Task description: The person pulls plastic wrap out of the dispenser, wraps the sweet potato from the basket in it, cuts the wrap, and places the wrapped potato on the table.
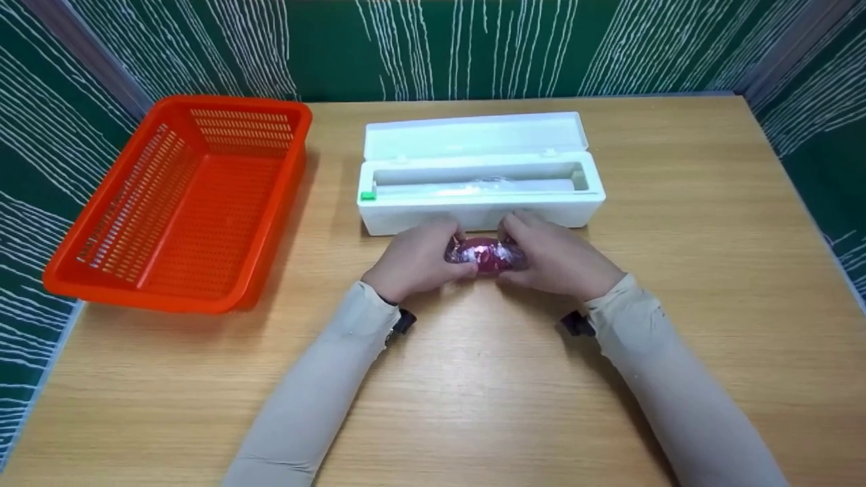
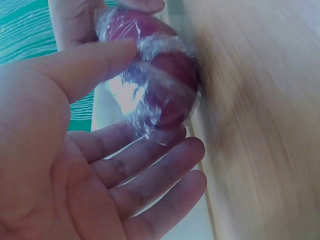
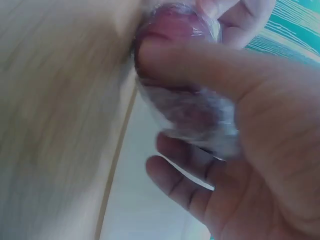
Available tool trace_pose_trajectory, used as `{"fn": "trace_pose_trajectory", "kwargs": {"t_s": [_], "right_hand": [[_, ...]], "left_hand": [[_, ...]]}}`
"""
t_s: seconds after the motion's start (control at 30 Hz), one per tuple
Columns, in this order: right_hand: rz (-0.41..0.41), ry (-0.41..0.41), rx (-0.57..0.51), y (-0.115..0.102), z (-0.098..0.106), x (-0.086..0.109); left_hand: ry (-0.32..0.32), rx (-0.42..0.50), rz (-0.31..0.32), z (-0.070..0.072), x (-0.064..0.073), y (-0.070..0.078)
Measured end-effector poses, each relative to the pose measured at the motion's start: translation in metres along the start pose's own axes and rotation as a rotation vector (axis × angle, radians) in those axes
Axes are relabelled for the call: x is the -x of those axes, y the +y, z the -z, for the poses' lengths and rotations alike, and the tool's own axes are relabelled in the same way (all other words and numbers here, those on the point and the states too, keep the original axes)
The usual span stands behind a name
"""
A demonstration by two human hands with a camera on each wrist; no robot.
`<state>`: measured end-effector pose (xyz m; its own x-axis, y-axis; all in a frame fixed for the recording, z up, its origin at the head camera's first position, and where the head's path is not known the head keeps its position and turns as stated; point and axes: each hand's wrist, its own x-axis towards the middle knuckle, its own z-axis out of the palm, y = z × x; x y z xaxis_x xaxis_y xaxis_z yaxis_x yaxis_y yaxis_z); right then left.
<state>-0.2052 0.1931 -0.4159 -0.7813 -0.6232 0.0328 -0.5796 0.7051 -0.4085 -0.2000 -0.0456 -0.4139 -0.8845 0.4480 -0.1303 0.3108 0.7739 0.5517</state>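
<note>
Both hands hold a rounded, dark red-purple thing wrapped in clear cling film (image 1: 488, 256), one hand at each end. My left hand (image 1: 423, 259) grips its left end, thumb on the near side and fingertips on the far side; the left wrist view shows its lower fingers spread. From the right, my right hand (image 1: 556, 257) pinches it, the thumb (image 3: 170, 60) lying across the film. Crinkled, shiny film covers the thing (image 2: 155, 75), and its exact kind cannot be made out. Just beyond the hands stands a white cling film dispenser box (image 1: 473, 215), lid (image 1: 473, 138) raised.
A roll of clear film (image 1: 473, 187) lies inside the dispenser, with a small green slider (image 1: 368, 196) at its left end. On the left of the wooden table (image 1: 473, 392) sits an orange-red plastic basket (image 1: 274, 237) with slotted walls. Green, white-streaked panels (image 1: 325, 54) surround the table.
</note>
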Motion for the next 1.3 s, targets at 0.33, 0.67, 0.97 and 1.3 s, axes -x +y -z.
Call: {"fn": "trace_pose_trajectory", "kwargs": {"t_s": [0.33, 0.67, 0.97, 1.3], "right_hand": [[-0.063, -0.005, -0.006, 0.004, 0.005, 0.006], [-0.067, 0.0, 0.017, 0.002, -0.001, -0.001], [-0.042, -0.035, 0.021, 0.005, 0.003, -0.001], [-0.097, -0.027, -0.007, 0.01, 0.008, 0.005]], "left_hand": [[0.07, -0.129, -0.08, -0.01, -0.01, 0.008], [0.047, -0.115, -0.061, -0.006, -0.005, 0.003], [0.022, -0.097, -0.062, -0.002, -0.009, 0.01], [0.029, -0.098, -0.063, 0.002, -0.007, 0.012]]}}
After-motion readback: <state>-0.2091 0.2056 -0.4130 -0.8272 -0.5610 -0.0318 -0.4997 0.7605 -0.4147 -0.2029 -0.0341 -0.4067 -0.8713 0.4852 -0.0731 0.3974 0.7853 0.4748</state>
